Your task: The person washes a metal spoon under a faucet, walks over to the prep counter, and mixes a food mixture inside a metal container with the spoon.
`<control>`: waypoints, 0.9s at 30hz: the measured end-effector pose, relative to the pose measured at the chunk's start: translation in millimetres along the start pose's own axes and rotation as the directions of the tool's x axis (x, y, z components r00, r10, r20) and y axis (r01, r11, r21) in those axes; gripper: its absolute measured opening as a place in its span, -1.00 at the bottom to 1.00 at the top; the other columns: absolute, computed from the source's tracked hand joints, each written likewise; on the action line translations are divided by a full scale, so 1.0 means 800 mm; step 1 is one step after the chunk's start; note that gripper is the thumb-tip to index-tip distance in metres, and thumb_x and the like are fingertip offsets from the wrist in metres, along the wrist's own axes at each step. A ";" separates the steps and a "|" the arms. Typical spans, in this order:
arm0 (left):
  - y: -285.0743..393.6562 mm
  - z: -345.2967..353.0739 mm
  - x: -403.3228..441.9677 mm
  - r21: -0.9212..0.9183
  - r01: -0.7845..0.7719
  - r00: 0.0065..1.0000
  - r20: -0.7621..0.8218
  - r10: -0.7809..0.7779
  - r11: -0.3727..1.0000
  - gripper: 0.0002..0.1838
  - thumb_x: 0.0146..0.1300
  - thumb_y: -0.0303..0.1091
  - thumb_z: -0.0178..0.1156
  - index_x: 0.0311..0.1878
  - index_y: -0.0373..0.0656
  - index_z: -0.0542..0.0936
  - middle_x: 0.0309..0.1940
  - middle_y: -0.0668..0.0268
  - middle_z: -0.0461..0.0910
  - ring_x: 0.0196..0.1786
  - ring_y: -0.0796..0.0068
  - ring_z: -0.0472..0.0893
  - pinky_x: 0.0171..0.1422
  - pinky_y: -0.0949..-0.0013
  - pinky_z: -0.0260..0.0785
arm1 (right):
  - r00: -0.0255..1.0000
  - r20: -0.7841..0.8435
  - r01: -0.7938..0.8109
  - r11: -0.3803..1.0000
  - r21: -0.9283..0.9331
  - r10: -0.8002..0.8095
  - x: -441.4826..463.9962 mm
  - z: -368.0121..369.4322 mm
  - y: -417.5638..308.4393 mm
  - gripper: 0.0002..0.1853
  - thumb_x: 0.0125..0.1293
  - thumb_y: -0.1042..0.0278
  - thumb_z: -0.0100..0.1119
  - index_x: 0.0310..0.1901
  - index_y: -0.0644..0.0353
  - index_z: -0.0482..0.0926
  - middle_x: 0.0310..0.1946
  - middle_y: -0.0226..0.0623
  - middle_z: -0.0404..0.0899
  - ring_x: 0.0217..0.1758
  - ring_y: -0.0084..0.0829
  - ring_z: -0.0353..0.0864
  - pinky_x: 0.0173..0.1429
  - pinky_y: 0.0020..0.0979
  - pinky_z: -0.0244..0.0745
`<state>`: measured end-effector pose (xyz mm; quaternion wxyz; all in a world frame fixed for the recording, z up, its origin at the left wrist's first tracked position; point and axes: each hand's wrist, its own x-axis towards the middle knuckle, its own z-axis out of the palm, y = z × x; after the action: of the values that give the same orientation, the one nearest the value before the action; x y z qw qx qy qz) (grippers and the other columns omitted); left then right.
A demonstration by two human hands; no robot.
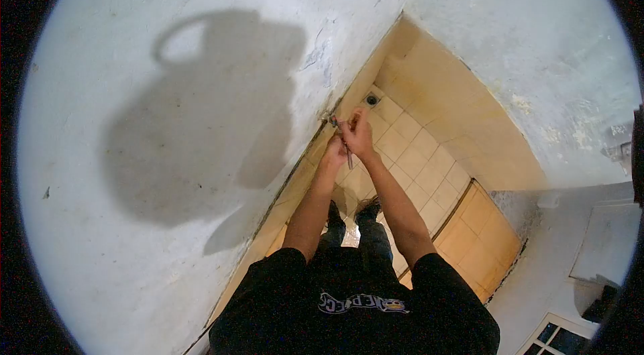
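Observation:
Both hands are held together beside the wall, near a small tap-like fitting [333, 121] that sticks out at the top edge of the wall tiles. My left hand [337, 150] has its fingers closed round something thin. My right hand [357, 132] is just above and touching it, fingers bent, close to the fitting. A thin dark rod-like piece [349, 159] hangs down between the two wrists. What each set of fingers grips is too small to make out.
A round drain [371, 99] lies in the corner of the tiled floor [402, 147]. The white wall [168, 120] rises close on the left. At the right stands a low tiled ledge [476, 234]. My feet are on the floor below my hands.

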<state>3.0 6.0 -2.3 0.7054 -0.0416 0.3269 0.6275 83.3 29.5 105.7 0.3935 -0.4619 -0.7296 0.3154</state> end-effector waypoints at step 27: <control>-0.002 0.011 0.035 0.661 -0.079 0.955 -0.165 0.248 0.746 -0.72 0.46 -0.10 0.13 -0.12 -0.15 0.56 -0.42 0.31 0.56 -0.36 0.44 0.56 -0.33 0.30 0.47 | 0.860 -0.058 -0.464 0.824 0.326 0.507 -0.081 0.066 0.095 -0.64 0.53 0.10 0.05 0.14 0.19 0.48 -0.12 -0.17 0.57 -0.18 -0.35 0.62 -0.18 -0.32 0.56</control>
<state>8.0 33.6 -10.7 0.5725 0.1571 0.6092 0.5258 86.6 -6.9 -1.0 0.4167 -0.5885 -0.5008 0.4789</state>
